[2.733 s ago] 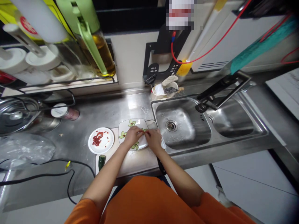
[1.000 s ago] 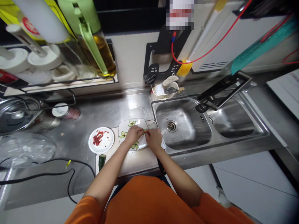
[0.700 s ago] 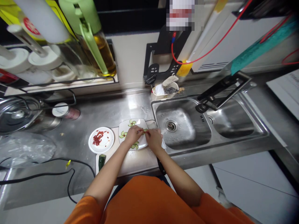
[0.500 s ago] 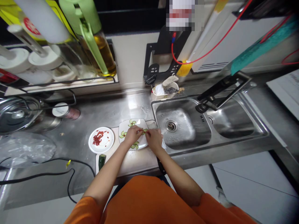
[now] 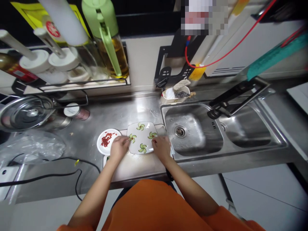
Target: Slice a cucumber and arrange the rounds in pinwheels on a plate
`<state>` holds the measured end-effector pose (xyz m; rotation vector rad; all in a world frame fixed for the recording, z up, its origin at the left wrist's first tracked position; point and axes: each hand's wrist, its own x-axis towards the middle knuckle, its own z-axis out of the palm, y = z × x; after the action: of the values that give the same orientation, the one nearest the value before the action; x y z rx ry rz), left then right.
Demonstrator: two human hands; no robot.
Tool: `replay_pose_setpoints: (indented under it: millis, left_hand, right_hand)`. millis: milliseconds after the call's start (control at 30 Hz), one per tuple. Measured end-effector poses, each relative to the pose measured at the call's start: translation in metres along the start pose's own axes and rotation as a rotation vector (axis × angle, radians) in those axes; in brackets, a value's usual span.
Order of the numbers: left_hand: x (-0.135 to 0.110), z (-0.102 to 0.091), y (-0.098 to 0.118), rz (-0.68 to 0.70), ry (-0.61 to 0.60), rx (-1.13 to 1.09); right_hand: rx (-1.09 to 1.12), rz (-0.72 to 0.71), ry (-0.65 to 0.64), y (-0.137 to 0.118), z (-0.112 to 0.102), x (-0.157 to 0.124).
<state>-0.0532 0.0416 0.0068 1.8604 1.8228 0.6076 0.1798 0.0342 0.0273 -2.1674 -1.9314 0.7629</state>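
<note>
Across the plate lie four cucumber flowers; I seem to be placing red bits, and the next move calls for a light touch. At its right edge my right hand apparently pinches one; at its left my blurred left hand partly hides the dish, finger state unclear

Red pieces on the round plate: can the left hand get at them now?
Probably yes: the left hand appears close beside the round plate, overlapping its edge in the view, and nothing visible stands between it and the red pieces.
</note>
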Motion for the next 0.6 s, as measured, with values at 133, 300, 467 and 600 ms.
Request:
replay_pose_setpoints:
  millis: [133, 300, 467, 600]
  left_hand:
    - [-0.005, -0.032, -0.038, -0.281, 0.059, 0.230]
    - [0.006, -0.047, -0.056, -0.421, 0.043, 0.339]
    - [0.015, -0.042, -0.053, -0.435, 0.033, 0.355]
    - [0.017, -0.040, -0.052, -0.458, 0.023, 0.372]
  right_hand:
    - [-0.016, -0.006, -0.021, -0.003, 0.004, -0.005]
    - [-0.041, -0.029, -0.020, -0.009, 0.004, -0.007]
    - [-0.045, -0.039, -0.016, -0.013, 0.003, -0.009]
    - [-0.028, -0.044, -0.013, -0.014, 0.002, -0.012]
